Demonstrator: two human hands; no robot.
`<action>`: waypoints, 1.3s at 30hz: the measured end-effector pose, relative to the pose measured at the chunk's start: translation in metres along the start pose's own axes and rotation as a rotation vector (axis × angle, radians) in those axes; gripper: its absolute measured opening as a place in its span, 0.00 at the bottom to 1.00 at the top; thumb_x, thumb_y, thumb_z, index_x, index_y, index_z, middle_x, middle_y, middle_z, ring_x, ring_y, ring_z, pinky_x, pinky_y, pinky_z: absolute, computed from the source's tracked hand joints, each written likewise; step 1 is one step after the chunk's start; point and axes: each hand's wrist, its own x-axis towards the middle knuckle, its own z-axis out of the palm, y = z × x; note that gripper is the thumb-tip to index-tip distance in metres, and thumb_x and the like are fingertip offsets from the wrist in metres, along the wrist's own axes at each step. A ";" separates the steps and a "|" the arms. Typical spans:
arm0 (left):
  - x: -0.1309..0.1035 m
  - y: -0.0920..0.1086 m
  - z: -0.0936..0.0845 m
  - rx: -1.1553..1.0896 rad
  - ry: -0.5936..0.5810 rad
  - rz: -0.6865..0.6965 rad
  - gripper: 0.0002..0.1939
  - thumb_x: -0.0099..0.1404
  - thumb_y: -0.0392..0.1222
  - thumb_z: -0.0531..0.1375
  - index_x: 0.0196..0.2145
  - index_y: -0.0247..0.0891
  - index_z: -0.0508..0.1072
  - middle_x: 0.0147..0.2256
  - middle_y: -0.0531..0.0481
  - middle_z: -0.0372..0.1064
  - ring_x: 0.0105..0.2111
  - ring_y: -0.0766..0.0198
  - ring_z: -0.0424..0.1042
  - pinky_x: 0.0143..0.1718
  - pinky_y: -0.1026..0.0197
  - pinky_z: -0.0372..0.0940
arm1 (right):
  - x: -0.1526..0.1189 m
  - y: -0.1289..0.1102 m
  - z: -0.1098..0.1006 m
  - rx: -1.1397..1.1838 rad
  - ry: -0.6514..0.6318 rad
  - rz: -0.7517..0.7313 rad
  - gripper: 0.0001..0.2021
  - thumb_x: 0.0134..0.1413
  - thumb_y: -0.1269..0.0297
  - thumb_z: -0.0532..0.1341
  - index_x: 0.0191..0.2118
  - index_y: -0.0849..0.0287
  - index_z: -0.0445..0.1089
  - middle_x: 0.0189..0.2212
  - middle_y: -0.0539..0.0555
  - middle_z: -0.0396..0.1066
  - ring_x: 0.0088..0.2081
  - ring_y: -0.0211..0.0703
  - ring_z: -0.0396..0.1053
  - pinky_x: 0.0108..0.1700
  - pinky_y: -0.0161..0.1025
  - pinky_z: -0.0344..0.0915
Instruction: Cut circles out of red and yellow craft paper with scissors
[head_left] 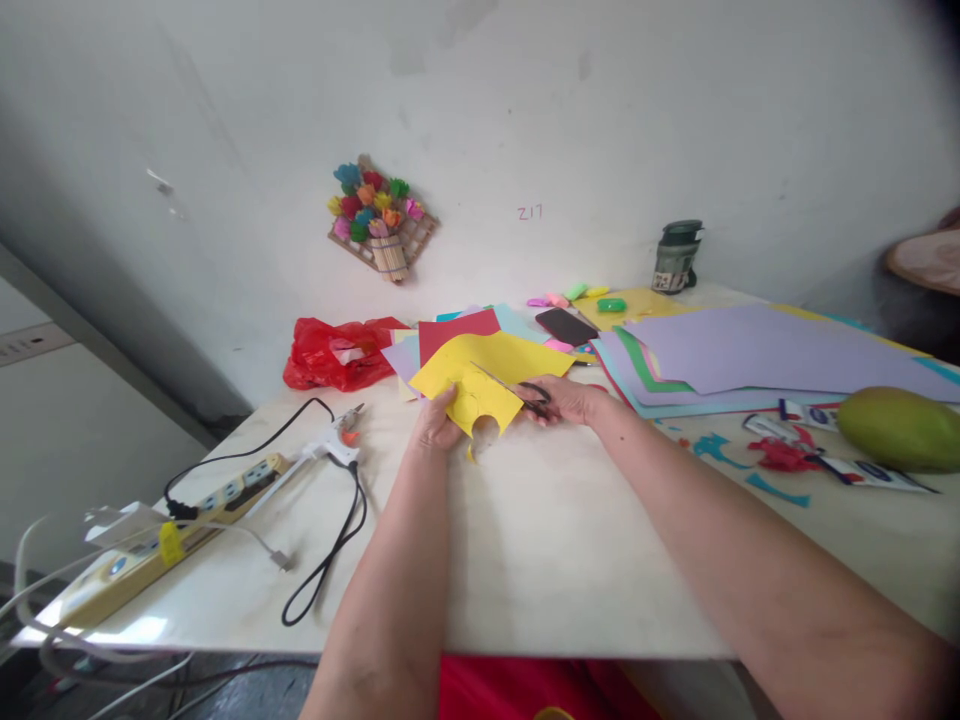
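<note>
My left hand (pixel 441 420) pinches the lower left edge of a yellow paper sheet (pixel 499 355), its thumb on top. A rounded notch is cut from the sheet's near edge, and faint curved outlines show on its surface. In my right hand (pixel 562 402) is a pair of scissors (pixel 534 394), fingers through the dark handles. The blades lie across the yellow sheet, pointing to the upper left. A small yellow scrap (pixel 471 454) hangs or lies just below the notch.
Behind the sheet lie red paper (pixel 459 330), a red plastic bag (pixel 337 355) and a phone (pixel 566 326). Stacked coloured paper (pixel 765 350), a mango (pixel 900 428) and scraps (pixel 720 450) are right. A glue gun (pixel 339 440) and power strip (pixel 225 495) with cords lie left.
</note>
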 end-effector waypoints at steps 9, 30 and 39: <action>0.001 0.001 -0.001 -0.052 -0.008 -0.001 0.13 0.66 0.29 0.51 0.40 0.38 0.74 0.39 0.44 0.76 0.47 0.55 0.73 0.51 0.54 0.66 | 0.000 -0.003 0.007 0.062 0.051 0.015 0.17 0.44 0.52 0.64 0.25 0.59 0.60 0.16 0.46 0.62 0.14 0.28 0.55 0.15 0.30 0.45; 0.003 0.002 -0.004 -0.055 -0.046 0.010 0.18 0.66 0.30 0.51 0.51 0.39 0.71 0.42 0.42 0.76 0.44 0.55 0.76 0.48 0.54 0.69 | -0.004 -0.016 0.017 0.121 0.119 0.041 0.14 0.40 0.60 0.63 0.21 0.57 0.56 0.13 0.44 0.58 0.15 0.29 0.51 0.17 0.30 0.48; 0.000 0.005 -0.003 -0.137 -0.045 0.075 0.14 0.67 0.39 0.53 0.48 0.39 0.72 0.41 0.44 0.77 0.47 0.53 0.73 0.49 0.51 0.69 | -0.003 -0.007 0.004 0.017 0.102 0.025 0.13 0.43 0.58 0.64 0.23 0.59 0.60 0.15 0.45 0.60 0.15 0.28 0.53 0.17 0.30 0.48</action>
